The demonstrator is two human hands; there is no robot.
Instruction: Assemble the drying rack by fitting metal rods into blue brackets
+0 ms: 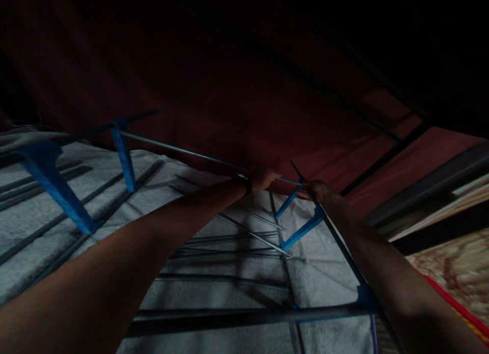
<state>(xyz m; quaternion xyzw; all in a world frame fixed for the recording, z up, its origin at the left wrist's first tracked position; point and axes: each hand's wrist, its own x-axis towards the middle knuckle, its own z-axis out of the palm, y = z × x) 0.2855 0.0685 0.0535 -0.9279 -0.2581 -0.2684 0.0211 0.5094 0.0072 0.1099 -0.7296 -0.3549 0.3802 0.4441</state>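
Note:
A metal drying rack (229,318) with blue plastic joints stretches in front of me, over a pale grey towel (328,272). My left hand (263,177), a dark band on its wrist, rests closed over the rack's far thin rod (179,150). My right hand (318,191) grips the far right corner of the frame, beside a blue bracket (301,232). A dark red cloth (214,89) hangs just behind both hands. The scene is very dim, so the fingers are hard to make out.
Another blue bracket (57,186) stands at the left, and one more (124,155) further back. Dark floor lines run at the right (382,160). A patterned rug with a red edge (458,277) lies at the lower right.

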